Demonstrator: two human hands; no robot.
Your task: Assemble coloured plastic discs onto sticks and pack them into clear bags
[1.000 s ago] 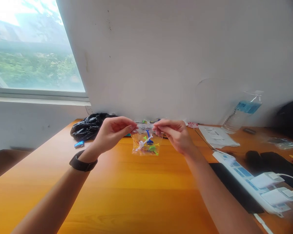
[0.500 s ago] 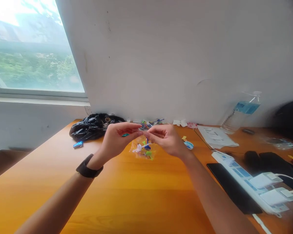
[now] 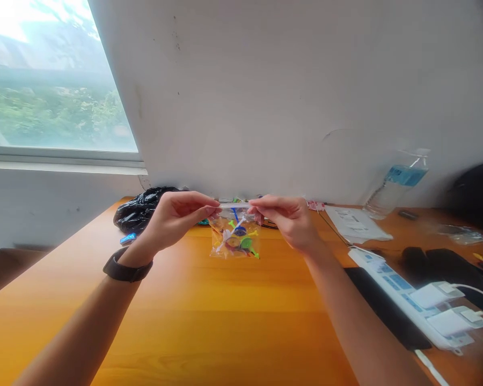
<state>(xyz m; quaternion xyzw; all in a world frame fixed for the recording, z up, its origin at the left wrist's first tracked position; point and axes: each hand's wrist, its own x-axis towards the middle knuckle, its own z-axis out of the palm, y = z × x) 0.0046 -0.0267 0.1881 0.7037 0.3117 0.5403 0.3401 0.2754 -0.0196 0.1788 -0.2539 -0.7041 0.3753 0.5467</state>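
Observation:
A small clear zip bag hangs upright between my hands above the table. Inside it lie several colourful plastic pieces in green, blue, yellow, orange and white; their exact kind is too small to tell. My left hand, above a dark wristband, pinches the top left corner of the bag between thumb and fingers. At the top right corner my right hand pinches it the same way. The bag's whitish top strip is stretched straight between the two pinches.
A black plastic bag and a small blue packet lie at the left back of the wooden table. On the right are a power strip with chargers, a black tablet-like slab, a white paper packet and a large clear bottle.
My hands have moved apart, left and right, along the bag's top edge. The bag now hangs spread wide, with its top strip and contents showing more plainly.

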